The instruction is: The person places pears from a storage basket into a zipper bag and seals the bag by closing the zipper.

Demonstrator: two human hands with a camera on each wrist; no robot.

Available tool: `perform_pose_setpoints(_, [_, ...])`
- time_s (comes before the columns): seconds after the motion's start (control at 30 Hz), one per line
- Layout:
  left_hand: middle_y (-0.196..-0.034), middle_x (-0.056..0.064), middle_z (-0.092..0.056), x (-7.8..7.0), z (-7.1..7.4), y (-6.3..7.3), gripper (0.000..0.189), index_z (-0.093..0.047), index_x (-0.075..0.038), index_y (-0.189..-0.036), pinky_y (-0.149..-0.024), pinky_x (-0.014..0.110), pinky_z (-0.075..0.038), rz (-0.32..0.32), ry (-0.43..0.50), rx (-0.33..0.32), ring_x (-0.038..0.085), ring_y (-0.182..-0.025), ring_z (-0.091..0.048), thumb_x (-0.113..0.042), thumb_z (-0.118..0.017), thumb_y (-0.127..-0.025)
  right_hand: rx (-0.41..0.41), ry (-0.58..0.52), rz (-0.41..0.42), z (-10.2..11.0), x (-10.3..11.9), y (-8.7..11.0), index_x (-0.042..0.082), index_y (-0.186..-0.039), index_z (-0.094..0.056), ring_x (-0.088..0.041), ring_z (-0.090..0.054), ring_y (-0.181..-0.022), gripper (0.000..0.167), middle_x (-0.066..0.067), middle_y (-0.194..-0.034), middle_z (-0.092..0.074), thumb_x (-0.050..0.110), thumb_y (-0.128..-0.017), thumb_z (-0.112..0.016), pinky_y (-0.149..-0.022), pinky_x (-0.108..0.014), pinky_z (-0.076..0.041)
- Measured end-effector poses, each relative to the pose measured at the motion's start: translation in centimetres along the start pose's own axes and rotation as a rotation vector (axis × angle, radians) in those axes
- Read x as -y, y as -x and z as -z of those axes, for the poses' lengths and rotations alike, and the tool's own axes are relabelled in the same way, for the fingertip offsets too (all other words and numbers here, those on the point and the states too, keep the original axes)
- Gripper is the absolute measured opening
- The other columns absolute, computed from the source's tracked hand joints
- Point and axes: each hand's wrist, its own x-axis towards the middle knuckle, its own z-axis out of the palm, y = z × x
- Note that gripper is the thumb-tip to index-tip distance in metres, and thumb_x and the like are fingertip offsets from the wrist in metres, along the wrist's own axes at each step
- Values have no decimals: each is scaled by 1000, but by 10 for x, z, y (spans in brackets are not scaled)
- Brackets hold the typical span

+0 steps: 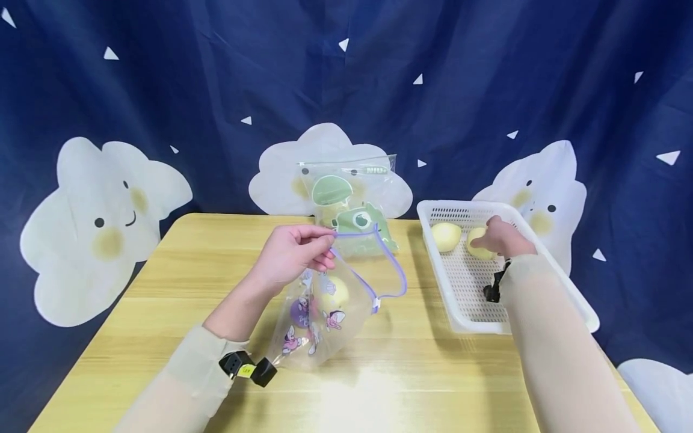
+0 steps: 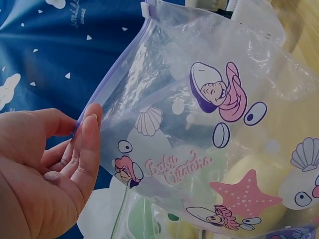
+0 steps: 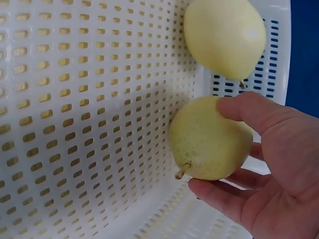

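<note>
Head view: left hand (image 1: 295, 252) pinched the purple-edged mouth of a clear printed bag (image 1: 346, 328) over the wooden table (image 1: 162, 300); mouth hung open, white slider (image 1: 376, 304) on its near side, a pale yellow fruit (image 1: 334, 293) inside. Right hand (image 1: 506, 237) was down in the white basket (image 1: 587, 316) at right, fingers round a pear (image 1: 476, 248); second pear (image 1: 446, 237) lay just left of it. Green-printed bag (image 1: 363, 231) stood behind the clear one, blue cloud-print curtain (image 1: 216, 72) at back. Left wrist view: fingertips were closed on the bag's purple edge; starfish and shell prints showed on the film, yellow fruit visible behind the starfish. Right wrist view: thumb pressed one side of the pear, fingers curled under the other, stem pointing away from the palm; pear was inside the basket, by the perforated surface, second pear just beside.
</note>
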Motion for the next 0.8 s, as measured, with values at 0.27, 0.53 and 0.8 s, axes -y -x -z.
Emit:
perform_pose_setpoints(0.27, [-84, 1, -77, 0, -4, 0, 32, -71, 11, -134, -73, 26, -70, 2, 2, 8, 8, -72, -78, -6, -67, -107, -108, -117, 41, 7, -15, 10, -21, -153, -37, -44, -75, -101, 86, -42, -144, -54, 41, -104, -69, -88, -47, -66])
perform_pose_setpoints(0.53, [-85, 3, -78, -1, -4, -1, 34, -70, 13, -135, -74, 26, -70, 2, -4, 15, 8, -73, -79, -7, -66, -108, -261, -308, 97, 29, 11, 32, -14, -162, -32, -37, -72, -109, 93, -41, -145, -56, 51, -106, -68, -75, -19, -57])
perform_pose_setpoints(0.8, [-84, 1, -78, -4, -6, -1, 35, -68, 14, -136, -74, 26, -70, 6, -3, 18, 8, -72, -78, -6, -66, -108, -323, -555, 280, 33, 70, 67, -3, -163, -41, 1, -62, -93, 80, -28, -148, -56, 40, -105, -74, -77, -11, -60])
